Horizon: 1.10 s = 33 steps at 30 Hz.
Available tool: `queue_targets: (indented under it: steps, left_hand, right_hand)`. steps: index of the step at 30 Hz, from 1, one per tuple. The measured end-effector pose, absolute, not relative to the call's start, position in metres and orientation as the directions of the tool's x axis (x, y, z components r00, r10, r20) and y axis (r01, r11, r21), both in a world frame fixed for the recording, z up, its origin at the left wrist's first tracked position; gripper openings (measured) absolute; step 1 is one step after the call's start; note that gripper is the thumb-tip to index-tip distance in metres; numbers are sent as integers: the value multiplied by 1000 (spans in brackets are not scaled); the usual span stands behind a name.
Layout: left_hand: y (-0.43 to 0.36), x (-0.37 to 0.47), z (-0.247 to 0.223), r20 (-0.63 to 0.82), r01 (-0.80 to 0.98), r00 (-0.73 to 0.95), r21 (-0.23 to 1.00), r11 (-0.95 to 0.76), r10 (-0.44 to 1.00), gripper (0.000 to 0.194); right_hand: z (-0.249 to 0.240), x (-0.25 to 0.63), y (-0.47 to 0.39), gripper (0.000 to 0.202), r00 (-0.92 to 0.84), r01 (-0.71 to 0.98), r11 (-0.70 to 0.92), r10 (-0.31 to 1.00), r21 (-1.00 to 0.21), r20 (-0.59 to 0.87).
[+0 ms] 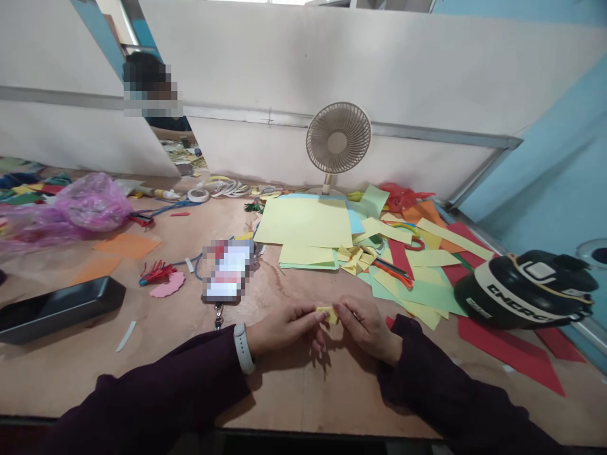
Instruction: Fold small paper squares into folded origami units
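- Fingertips of both hands pinch a small folded yellow paper piece (328, 314) from either side, the left hand (284, 327) clamped on its 9 o'clock edge and the right hand (365, 325) on its 3 o'clock edge.
- That paper piece is held just above the wooden table (294, 385), near the person's edge of it and roughly at the middle of the view.
- Both arms wear dark purple sleeves; a white wristband (243, 348) sits on the left wrist.
- At 12 o'clock from the hands lies a stack of large yellow sheets (306, 222), with small yellow scraps (353, 259) just beside its 4 o'clock corner.
- Loose green, red and orange paper spreads from 1 to 3 o'clock, with orange-handled scissors (393, 272) lying among it.
- A black and white helmet (524, 287) rests at 3 o'clock, well apart from the hands.
- A small desk fan (338, 139) stands upright at 12 o'clock against the white partition.
- At 9 o'clock lies a black tray (57, 308); farther out at 10 o'clock, a pink plastic bag (90, 202).
- Another person's head shows beyond the partition at 11 o'clock.
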<state>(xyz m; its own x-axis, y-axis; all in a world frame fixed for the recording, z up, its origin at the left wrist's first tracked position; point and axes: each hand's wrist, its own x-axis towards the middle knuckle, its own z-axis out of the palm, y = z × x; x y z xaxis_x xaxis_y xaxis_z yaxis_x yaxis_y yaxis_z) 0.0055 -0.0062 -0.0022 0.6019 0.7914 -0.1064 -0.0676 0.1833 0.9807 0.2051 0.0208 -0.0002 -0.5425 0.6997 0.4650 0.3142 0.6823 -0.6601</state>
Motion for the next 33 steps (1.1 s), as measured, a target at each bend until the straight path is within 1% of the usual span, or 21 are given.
queue_targets:
  steps: [3,6,10,12,14,17,20,23,25,30,33]
  left_hand:
    - [-5,7,-3,-96,-98,564,979,181,821,49]
    - [-5,6,-2,-96,-88,564,981,176,820,48]
    - [-4,5,-3,-153,-101,561,963,250,813,50]
    - [-4,5,-5,-164,-128,535,954,271,829,52]
    - [-4,5,-7,-161,-142,504,954,266,849,52]
    - [-6,7,-9,-170,-80,511,967,244,842,54]
    - [-7,8,-10,-162,-17,543,979,204,824,57]
    - [-6,8,-9,-138,-39,524,982,186,841,56]
    - [-5,8,-9,-135,-49,513,981,186,848,56]
    - [-4,7,-9,-133,-10,531,987,163,837,57]
    - [-4,8,-10,-135,-12,536,986,168,834,56]
  right_hand:
    - [0,204,22,46,-519,301,659,719,-689,462]
    - [1,203,22,45,-520,288,652,721,-701,457]
    - [1,202,22,46,-519,280,625,737,-729,433]
    - [0,204,26,47,-479,287,587,772,-757,417]
    - [-1,208,34,47,-380,308,505,842,-806,382]
    - [-1,221,55,46,-162,325,354,935,-877,317]
    - [1,240,81,47,95,355,341,913,-871,396]
    - [1,257,101,48,236,341,311,886,-887,400]
    - [-1,264,108,49,266,308,273,895,-912,357]
    - [-12,264,113,53,213,182,127,963,-975,165]
    - [-17,263,116,55,206,114,84,973,-990,106]
